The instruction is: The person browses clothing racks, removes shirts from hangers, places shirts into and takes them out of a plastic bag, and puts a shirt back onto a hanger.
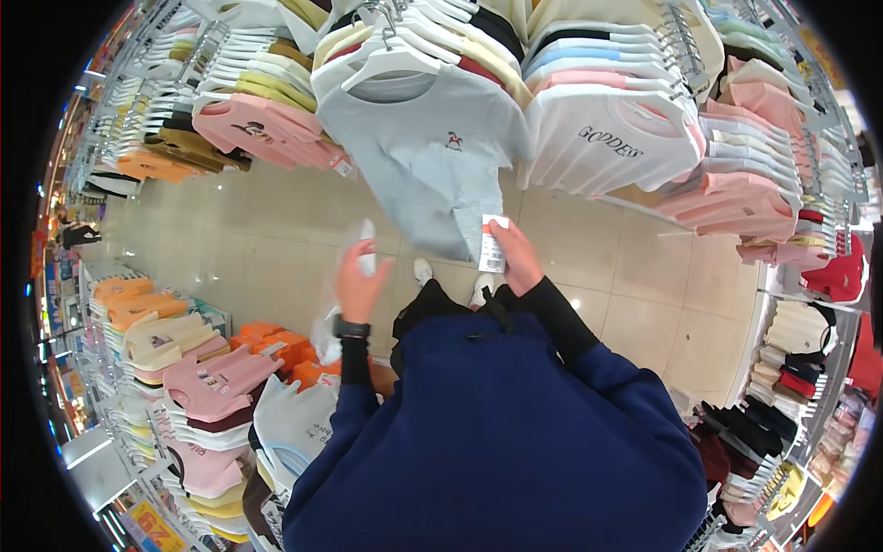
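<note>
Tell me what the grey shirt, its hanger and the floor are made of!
Grey shirt: matte cloth, maybe cotton; it droops and creases. Hanger: probably plastic, being smooth and evenly white, though painted wood is possible. Floor: shiny tiles, perhaps ceramic; thin lines divide them and light reflects.

A clothing shop, shirts (423, 156) on hangers (393, 63), packed racks (682, 41), price tag (494, 244), yellow price sign (154, 526), tiled floor (635, 267)

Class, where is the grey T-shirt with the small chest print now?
In the head view, the grey T-shirt hangs at top centre, just left of the GODDESS shirt, its hem by the tag in the right hand.
</note>
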{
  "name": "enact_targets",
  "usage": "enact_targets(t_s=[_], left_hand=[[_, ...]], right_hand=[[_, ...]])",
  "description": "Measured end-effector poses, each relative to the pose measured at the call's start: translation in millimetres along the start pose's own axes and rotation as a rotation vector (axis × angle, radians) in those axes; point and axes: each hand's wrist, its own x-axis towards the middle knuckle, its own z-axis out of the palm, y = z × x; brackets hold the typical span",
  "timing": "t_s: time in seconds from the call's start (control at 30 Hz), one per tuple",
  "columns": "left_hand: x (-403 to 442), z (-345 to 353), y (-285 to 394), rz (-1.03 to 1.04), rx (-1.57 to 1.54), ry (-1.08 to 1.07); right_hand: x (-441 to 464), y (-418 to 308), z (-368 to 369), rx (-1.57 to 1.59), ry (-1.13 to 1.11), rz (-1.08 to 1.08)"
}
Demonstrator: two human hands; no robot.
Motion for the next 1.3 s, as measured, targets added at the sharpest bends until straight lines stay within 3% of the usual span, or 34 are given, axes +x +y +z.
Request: enact_targets(t_s=[0.1, 0.2, 0.4, 0.5, 0.6, 0.7, 0.8, 0.93, 1.1, 1.23, 1.3], left_hand=[[3.8, 22.4, 83.3, 0.271, -0.09, -0.121], [-3.2, 46.8, 100.8, 0.191, -0.071, -0.203], [1.6, 55.3, 112.2, 0.158, -0.267, 0.044], [7.9, 50.1, 129.9, 0.2, -0.298, 0.16], [7.8, 45.3, 131.6, 0.313, -0.147, 0.112], [5.5, 51.5, 124.3, 0.328, -0.187, 0.097], [2.7, 54.6, 120.7, 0.157, -0.345, 0.069], [3.6, 52.3, 125.5, 0.076, -0.438, 0.078], [3.8, 48.2, 140.5, 0.276, -0.406, 0.024], [3.6, 48.7, 129.5, 0.212, -0.469, -0.008], [8.8, 41.5, 120.8, 0.068, -0.534, -0.165]], right_hand=[[-8.9, -7.4, 30.3, -0.026, -0.076, -0.064], [-14.5, -11.3, 42.2, -0.061, -0.068, -0.125], [-26.2, -19.1, 43.5, -0.072, -0.03, -0.19], [-30.6, -19.1, 42.7, -0.118, -0.022, -0.225], [-30.8, -16.4, 37.6, -0.126, -0.022, -0.208], [-34.8, -20.3, 36.1, 0.075, -0.064, -0.2], [-39.5, -17.4, 37.5, 0.0, -0.179, -0.437], [-56.6, -19.3, 37.4, -0.797, -0.229, -0.778], [-43.8, -9.4, 37.6, -0.876, -0.018, -0.849], [-38.7, -8.8, 27.8, -0.902, 0.069, -0.884], [-38.2, -13.0, 25.7, -0.857, 0.148, -0.828]])
